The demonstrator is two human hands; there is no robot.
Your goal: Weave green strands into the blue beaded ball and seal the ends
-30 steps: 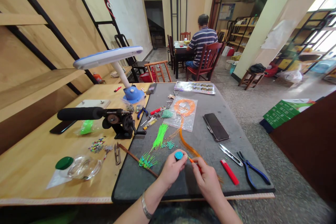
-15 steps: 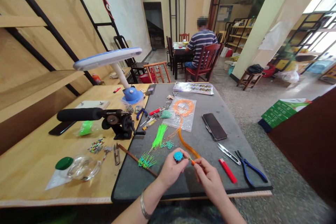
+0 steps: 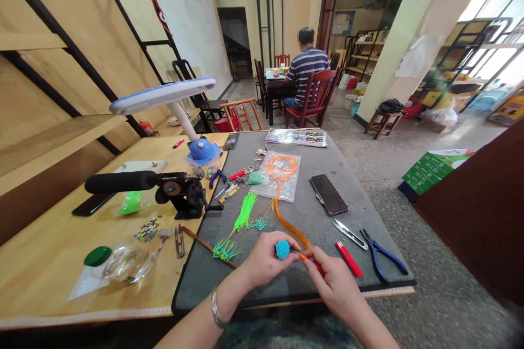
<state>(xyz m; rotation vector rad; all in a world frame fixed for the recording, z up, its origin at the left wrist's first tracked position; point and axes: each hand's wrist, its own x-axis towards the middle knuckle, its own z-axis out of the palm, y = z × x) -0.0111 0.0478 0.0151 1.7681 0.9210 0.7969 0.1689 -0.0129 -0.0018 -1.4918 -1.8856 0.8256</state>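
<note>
My left hand point(image 3: 264, 262) is closed on a small blue beaded ball point(image 3: 282, 249), held between thumb and fingers over the near edge of the grey mat point(image 3: 319, 218). My right hand point(image 3: 329, 281) pinches an orange strand point(image 3: 305, 257) whose tip meets the ball. That strand belongs to a bundle of orange cords point(image 3: 286, 223) trailing back to a clear bag point(image 3: 279, 175). Loose teal beads point(image 3: 257, 223) and green strands point(image 3: 244, 211) lie just beyond my left hand.
A red lighter point(image 3: 349, 259), small snips point(image 3: 349, 233) and blue pliers point(image 3: 382, 258) lie right of my hands. A phone point(image 3: 328, 194), a black hand-crank tool point(image 3: 180, 192), a blue desk lamp point(image 3: 172, 99) and a bead tray point(image 3: 296, 137) stand farther back. A person in a striped shirt point(image 3: 305, 68) sits at a far table.
Both hands have drawn slightly nearer to me and closer together, still holding the ball and the orange strand. The view has tilted and shifted a little.
</note>
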